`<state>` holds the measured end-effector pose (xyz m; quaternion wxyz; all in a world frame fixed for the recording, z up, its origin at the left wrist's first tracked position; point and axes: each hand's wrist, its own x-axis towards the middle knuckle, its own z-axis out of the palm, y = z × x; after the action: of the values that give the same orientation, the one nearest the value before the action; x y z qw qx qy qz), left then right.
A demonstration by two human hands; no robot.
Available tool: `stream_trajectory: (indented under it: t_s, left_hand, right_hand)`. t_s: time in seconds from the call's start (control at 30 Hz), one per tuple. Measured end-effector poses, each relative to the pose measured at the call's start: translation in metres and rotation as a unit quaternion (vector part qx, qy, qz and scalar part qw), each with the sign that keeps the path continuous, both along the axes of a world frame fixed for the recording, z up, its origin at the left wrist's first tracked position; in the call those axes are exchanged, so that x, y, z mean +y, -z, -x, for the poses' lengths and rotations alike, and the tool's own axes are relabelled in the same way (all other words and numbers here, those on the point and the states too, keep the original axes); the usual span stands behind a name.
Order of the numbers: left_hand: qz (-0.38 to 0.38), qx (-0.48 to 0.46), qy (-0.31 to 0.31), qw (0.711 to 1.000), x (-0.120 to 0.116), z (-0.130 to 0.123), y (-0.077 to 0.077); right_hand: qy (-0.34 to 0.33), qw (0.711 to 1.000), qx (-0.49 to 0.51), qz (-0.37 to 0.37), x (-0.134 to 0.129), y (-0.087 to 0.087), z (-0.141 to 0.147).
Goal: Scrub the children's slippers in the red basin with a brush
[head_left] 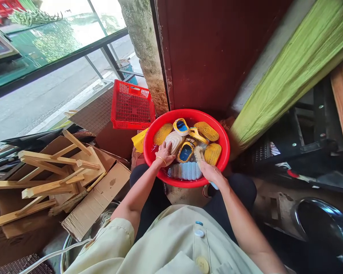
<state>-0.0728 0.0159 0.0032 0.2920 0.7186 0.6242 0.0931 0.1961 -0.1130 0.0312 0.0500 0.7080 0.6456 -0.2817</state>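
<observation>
Between my knees stands a round red basin (pixel 225 167) holding water and several rubber clogs. My left hand (pixel 163 154) grips the near left end of a white-soled clog (pixel 174 141), which lies sole up. In my right hand (pixel 213 173) is a scrub brush (pixel 199 155) with pale bristles; its light blue handle end shows below the palm. The bristles are beside a yellow clog with a blue inside (pixel 185 151) and apart from the white sole. A grey-blue clog (pixel 185 171) lies sole up at the near rim. A yellow sole (pixel 212 154) sits right of the brush.
A red plastic crate (pixel 133 106) stands behind the basin, left of the door (pixel 217 49). Upturned wooden stools (pixel 60 167) and cardboard (pixel 98 198) crowd the left. A green cloth (pixel 291 76) hangs at right, near a metal pan (pixel 326 220).
</observation>
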Motion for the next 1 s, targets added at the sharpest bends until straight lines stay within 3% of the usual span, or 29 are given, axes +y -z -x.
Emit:
stream_trajectory:
  t_s: [0.17, 0.3, 0.43, 0.6, 0.77, 0.9, 1.0]
  left_hand:
    - [-0.003, -0.197, -0.069, 0.978, 0.017, 0.009, -0.013]
    - [0.05, -0.325, -0.131, 0.935, 0.01, 0.011, -0.022]
    - [0.094, -0.441, -0.139, 0.882, -0.004, 0.012, -0.031]
    - [0.109, -0.51, -0.097, 0.848, -0.012, 0.01, -0.047]
    - [0.104, -0.549, -0.071, 0.826, -0.014, 0.003, -0.059]
    - [0.117, -0.604, -0.092, 0.783, -0.015, -0.004, -0.059]
    - [0.133, -0.635, -0.107, 0.753, -0.018, -0.007, -0.053]
  right_hand:
    - [0.022, 0.999, -0.003, -0.024, -0.009, 0.001, 0.001]
    - [0.029, 0.999, -0.001, -0.033, -0.007, -0.001, 0.003]
    - [0.03, 0.999, 0.0, -0.042, -0.007, -0.005, 0.004]
    - [0.042, 0.999, 0.002, -0.033, -0.008, -0.007, 0.005]
    - [-0.004, 0.999, -0.041, -0.033, -0.013, -0.011, 0.017]
    - [-0.073, 0.994, -0.064, -0.056, -0.021, -0.013, 0.031]
    - [-0.089, 0.992, -0.065, -0.067, -0.025, -0.011, 0.03]
